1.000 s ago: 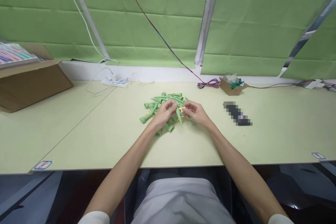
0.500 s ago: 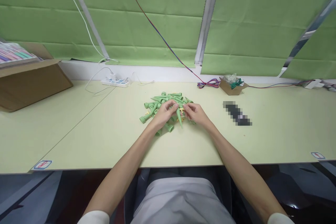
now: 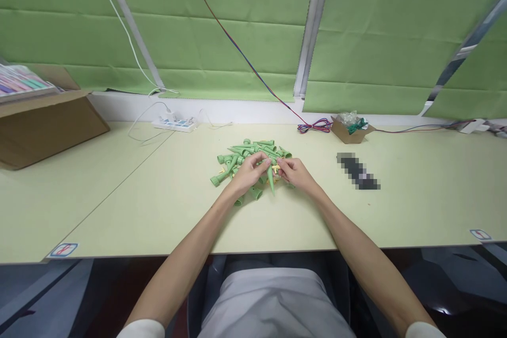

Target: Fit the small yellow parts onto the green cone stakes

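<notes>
Holding, left hand (image 3: pixel 250 173): closed in a pinch on one green spike (image 3: pixel 271 181), its point slanting down toward my side of the table (image 3: pixel 158 211).
Right hand (image 3: pixel 296 173): fingertips pinched on a small yellow piece (image 3: pixel 276 168), just beside the spike; I cannot tell whether the two parts touch.
Green parts (image 3: pixel 228 160): one loose heap, spikes and round-ended tubes, lying around and beneath my hands, yellow bits among them.
Small open carton (image 3: pixel 349 134): beyond the right hand, clear and green material inside.
Red-and-blue wire (image 3: pixel 315 126): coiled just left of that carton.
Dark item (image 3: pixel 358 171): right of the heap, pixelated, unidentifiable to me.
Power strip (image 3: pixel 176 124): far edge, left, white cable attached.
Large cardboard box (image 3: pixel 51 129): far left.
</notes>
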`<state>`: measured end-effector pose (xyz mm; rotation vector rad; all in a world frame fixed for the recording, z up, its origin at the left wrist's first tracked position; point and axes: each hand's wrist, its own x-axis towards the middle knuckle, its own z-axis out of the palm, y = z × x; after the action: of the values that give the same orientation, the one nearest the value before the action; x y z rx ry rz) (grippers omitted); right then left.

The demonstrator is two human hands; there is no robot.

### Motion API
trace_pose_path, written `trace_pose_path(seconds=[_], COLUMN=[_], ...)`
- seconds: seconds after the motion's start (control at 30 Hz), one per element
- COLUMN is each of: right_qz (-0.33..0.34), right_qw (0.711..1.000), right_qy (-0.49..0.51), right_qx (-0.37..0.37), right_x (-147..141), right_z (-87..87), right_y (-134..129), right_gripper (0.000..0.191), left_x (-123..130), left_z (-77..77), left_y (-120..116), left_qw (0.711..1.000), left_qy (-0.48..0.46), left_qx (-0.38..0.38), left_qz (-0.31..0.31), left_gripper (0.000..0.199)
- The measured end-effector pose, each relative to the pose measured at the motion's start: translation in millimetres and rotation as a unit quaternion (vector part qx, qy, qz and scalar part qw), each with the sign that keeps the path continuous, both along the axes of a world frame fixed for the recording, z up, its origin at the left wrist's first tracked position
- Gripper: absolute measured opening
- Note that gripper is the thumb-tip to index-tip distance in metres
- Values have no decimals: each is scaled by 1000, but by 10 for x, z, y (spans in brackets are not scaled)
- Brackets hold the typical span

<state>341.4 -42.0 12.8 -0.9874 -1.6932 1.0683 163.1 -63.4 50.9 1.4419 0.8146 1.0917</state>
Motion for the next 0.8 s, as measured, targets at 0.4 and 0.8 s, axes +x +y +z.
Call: trace_pose_path(seconds=[0.4,0.8], right_qz=[7,38], right_qw=[997,999], right_qy=[75,18], right_qx=[14,19], right_x=[8,24], right_z=[23,23], right_y=[14,3], right_gripper=[46,58], left_x=[-33,-32], left_z=[-97,-54], left_y=[119,64], left_qw=[998,1000], left_qy=[-56,-14], left_qx=[-31,-6], left_qz=[14,1], left_gripper=[44,42])
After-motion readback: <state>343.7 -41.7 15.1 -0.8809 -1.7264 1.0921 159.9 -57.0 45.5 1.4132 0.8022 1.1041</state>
